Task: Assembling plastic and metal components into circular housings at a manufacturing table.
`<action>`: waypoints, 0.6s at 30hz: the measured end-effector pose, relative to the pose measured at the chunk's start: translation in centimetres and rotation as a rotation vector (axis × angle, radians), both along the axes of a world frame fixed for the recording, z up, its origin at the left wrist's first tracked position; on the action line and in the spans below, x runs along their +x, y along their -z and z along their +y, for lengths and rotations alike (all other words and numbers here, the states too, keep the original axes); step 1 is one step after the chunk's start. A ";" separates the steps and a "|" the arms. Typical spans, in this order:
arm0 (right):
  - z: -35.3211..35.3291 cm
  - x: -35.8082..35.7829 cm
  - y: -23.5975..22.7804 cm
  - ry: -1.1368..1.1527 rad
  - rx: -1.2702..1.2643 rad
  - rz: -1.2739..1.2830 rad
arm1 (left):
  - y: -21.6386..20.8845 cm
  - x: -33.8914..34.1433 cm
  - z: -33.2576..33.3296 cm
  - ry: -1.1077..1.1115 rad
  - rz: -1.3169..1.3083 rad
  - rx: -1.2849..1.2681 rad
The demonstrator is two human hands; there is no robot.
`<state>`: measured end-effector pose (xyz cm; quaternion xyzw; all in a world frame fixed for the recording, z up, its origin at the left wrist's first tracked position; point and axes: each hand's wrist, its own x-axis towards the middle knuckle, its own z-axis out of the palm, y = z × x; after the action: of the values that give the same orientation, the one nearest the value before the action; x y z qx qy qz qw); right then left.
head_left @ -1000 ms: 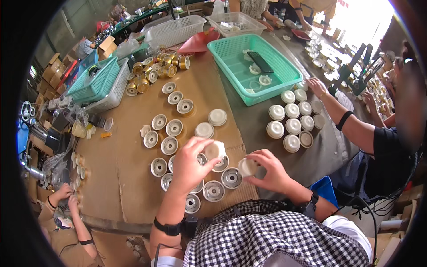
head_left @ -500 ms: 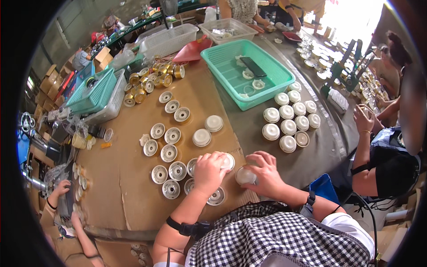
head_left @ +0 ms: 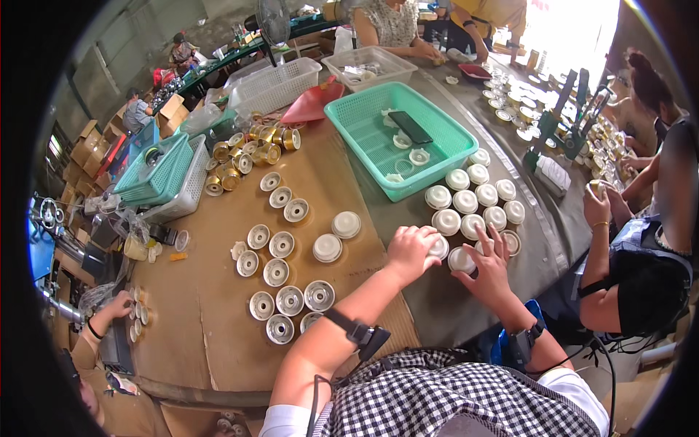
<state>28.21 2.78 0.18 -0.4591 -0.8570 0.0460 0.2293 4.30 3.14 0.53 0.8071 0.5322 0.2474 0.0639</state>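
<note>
My left hand [head_left: 412, 253] is closed on a white round cap [head_left: 439, 247] at the near edge of a cluster of similar caps. Beside it, my right hand [head_left: 491, 268] has thumb and fingers round another white cap [head_left: 462, 260] resting on the grey table cover. Two more white caps [head_left: 346, 224] sit apart on the brown cardboard [head_left: 175, 306]. To their left, several round hub-shaped pieces [head_left: 290, 299], white-faced with gold sides, stand in loose rows with their centre holes up. My left forearm partly hides the nearest ones.
Beyond the caps stands a green plastic basket [head_left: 397, 191] with a dark flat object [head_left: 411, 127] and white scraps inside. Gold pieces [head_left: 266, 154] are heaped at the far left near a red scoop [head_left: 313, 100]. Co-workers sit right, left and far; a green hand press [head_left: 561, 124] stands at right.
Both hands have moved right and away from me, carrying two white caps from the cardboard's edge to the cluster on the grey cover.
</note>
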 end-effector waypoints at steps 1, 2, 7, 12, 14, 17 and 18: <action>-0.1 -0.2 -0.7 0.044 -0.007 -0.001 | -0.5 -1.0 -0.4 0.071 0.022 0.041; 0.0 -0.8 -1.3 0.083 -0.015 0.000 | -1.8 -2.2 -1.0 0.063 0.029 0.043; -0.4 -8.6 -4.8 -0.240 -0.158 0.121 | -6.3 -9.3 -6.6 -0.331 -0.329 0.111; 2.9 -20.6 -1.6 -0.473 -0.136 0.149 | -7.3 -14.0 -12.0 -0.602 -0.320 0.271; 3.3 -23.5 -0.2 -0.491 -0.123 0.104 | -7.6 -15.4 -15.0 -0.676 -0.296 0.264; 3.0 -25.6 0.8 -0.481 -0.233 0.208 | -6.0 -17.8 -20.0 -0.837 -0.299 0.264; 2.8 -25.3 0.9 -0.473 -0.236 0.203 | -5.4 -18.3 -21.5 -0.885 -0.339 0.247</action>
<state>2.90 5.58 -0.76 -0.2631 -0.9017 0.2432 0.2418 -13.98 -18.32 5.91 0.4533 0.7730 0.4400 -0.0579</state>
